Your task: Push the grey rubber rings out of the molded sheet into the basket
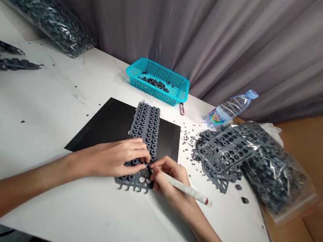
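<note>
A dark grey moulded rubber sheet (146, 124) with rows of round ringed parts lies lengthwise before me. Its far part rests on a black mat (99, 127), while the near end reaches onto the white table. Several openings show at its near right corner. My left hand (122, 156) lies over the sheet from the left, thumb and fingertips closed on it near those openings. In my right hand (172, 180) is a slim pen-like tool with a whitish handle (189, 189). Its tip meets the sheet beside my left fingertips, which partly hide the contact point.
A turquoise basket (156, 93) holds small dark parts. Nearby are a pink cutter (182, 108) and a water bottle (227, 109). Punched sheets (219, 159) and a bag of dark parts (276, 172) lie right; another bag (41, 6) sits back left. Crumbs dot the table.
</note>
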`<action>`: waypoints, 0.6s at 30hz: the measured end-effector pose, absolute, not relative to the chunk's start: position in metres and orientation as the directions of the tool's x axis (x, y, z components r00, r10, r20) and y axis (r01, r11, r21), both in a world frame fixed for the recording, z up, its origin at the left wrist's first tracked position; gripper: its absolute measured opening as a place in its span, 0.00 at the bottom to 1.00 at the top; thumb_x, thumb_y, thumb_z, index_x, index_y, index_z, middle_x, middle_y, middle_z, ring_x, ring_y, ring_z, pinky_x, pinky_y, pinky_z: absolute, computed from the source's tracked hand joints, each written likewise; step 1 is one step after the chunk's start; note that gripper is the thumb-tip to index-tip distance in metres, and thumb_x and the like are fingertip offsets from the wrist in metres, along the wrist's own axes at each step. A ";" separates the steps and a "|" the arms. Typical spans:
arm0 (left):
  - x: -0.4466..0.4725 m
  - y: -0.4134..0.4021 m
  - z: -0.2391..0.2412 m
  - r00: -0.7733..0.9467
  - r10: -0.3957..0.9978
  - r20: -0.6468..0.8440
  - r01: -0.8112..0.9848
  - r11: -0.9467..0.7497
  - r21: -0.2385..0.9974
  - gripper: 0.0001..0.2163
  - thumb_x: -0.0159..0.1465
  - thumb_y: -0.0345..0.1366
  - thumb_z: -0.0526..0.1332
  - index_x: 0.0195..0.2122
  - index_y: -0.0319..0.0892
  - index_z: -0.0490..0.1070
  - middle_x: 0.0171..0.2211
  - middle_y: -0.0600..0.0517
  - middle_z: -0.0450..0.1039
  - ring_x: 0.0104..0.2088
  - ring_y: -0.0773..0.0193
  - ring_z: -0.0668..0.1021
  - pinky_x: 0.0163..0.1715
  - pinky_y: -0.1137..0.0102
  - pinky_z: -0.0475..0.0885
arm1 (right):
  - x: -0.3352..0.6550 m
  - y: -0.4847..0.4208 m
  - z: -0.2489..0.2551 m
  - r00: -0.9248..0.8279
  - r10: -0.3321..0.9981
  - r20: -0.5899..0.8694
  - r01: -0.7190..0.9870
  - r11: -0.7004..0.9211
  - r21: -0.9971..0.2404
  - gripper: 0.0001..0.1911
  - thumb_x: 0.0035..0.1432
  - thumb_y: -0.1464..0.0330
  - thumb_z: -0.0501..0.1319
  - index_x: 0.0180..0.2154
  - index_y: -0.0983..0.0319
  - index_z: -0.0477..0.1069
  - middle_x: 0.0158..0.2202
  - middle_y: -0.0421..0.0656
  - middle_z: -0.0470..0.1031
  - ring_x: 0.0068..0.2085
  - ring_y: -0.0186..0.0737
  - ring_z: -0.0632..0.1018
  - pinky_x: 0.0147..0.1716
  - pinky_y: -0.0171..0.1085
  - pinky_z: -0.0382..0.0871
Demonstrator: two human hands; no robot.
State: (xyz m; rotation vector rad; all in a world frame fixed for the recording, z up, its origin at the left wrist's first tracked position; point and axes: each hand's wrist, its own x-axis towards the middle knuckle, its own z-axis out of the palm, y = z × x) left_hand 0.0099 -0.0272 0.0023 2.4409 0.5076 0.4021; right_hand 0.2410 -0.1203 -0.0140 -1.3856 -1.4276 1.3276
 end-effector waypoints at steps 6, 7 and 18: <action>0.011 -0.025 0.001 0.892 0.416 0.177 0.238 -0.765 0.599 0.06 0.76 0.31 0.58 0.48 0.43 0.75 0.45 0.50 0.78 0.49 0.57 0.75 0.53 0.63 0.68 | 0.238 -0.120 -0.011 -0.115 0.985 -0.132 0.293 -0.093 -0.951 0.03 0.66 0.70 0.61 0.37 0.61 0.73 0.27 0.37 0.75 0.25 0.33 0.73 0.26 0.31 0.64; 0.011 -0.025 0.000 0.892 0.414 0.180 0.237 -0.768 0.595 0.06 0.76 0.31 0.58 0.48 0.43 0.75 0.45 0.50 0.78 0.49 0.57 0.75 0.53 0.63 0.69 | 0.238 -0.121 -0.010 -0.114 0.985 -0.126 0.314 -0.085 -0.946 0.03 0.65 0.70 0.61 0.37 0.61 0.73 0.26 0.37 0.74 0.25 0.33 0.72 0.25 0.31 0.64; 0.014 -0.027 -0.004 0.878 0.429 0.214 0.224 -0.762 0.608 0.08 0.75 0.33 0.59 0.50 0.44 0.78 0.44 0.51 0.78 0.47 0.58 0.76 0.55 0.63 0.69 | 0.236 -0.123 -0.011 -0.097 0.985 -0.146 0.191 -0.125 -0.974 0.04 0.67 0.68 0.61 0.38 0.61 0.73 0.28 0.38 0.76 0.26 0.34 0.75 0.26 0.32 0.66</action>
